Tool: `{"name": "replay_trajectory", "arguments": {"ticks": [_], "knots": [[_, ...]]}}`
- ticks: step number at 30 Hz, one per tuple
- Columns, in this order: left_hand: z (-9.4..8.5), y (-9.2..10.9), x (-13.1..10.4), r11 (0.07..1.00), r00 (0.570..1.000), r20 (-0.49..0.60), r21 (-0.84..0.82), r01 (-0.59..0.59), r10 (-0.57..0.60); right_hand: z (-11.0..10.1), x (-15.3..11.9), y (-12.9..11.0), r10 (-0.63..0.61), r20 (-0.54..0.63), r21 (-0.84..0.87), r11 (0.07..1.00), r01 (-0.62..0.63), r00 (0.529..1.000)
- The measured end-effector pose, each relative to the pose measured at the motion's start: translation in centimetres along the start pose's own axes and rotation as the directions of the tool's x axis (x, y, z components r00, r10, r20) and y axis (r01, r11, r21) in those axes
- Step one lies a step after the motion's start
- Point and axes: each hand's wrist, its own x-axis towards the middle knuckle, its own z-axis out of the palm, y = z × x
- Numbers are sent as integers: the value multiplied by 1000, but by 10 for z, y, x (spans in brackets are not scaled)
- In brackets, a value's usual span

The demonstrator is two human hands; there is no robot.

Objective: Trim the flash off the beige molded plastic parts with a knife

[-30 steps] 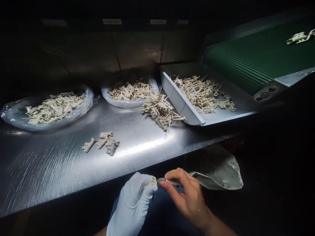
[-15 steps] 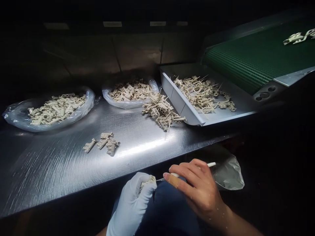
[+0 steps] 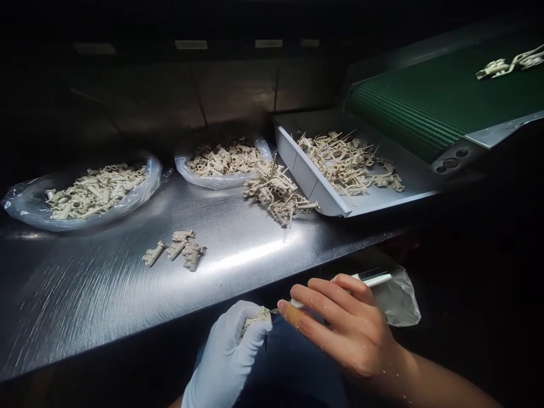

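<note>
Just this side of the counter (image 3: 106, 294), the gloved left hand (image 3: 223, 351) pinches a small cream part (image 3: 256, 318) in its grip. The part looks light, stiff and plastic-like, its thin edges perhaps easy to chip; its thicker body seems the best hold, clear of the tool's tip. The right hand (image 3: 357, 334) has its grip closed round a slim white tool (image 3: 376, 279), probably bladed, though the tip is blurred. Pale strips (image 3: 191, 45) beyond the counter show no readable writing.

Loose parts (image 3: 176, 249) on the table (image 3: 127, 300), before two filled bags (image 3: 219, 180), left of the tray (image 3: 403, 198).
</note>
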Motion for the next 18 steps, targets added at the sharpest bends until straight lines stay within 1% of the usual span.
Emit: {"name": "replay_trajectory", "arguments": {"ticks": [7, 11, 14, 16, 18], "knots": [[0, -1, 3, 1000, 999, 41, 15, -8, 7, 1, 4, 1, -37, -5, -16, 999, 37, 999], [-1, -1, 3, 1000, 998, 56, -11, 19, -18, 8, -1, 2, -38, -81, -25, 999, 36, 996], [-1, 1, 2, 998, 999, 28, -45, 42, -41, 12, -6, 3, 19, -126, -24, 999, -22, 992], [-1, 2, 2, 998, 999, 14, -51, 47, -47, 13, -8, 3, 41, -119, -3, 999, -41, 992], [-1, 3, 1, 997, 999, 17, -54, 50, -49, 13, -9, 2, 37, -80, 31, 999, -35, 996]]}}
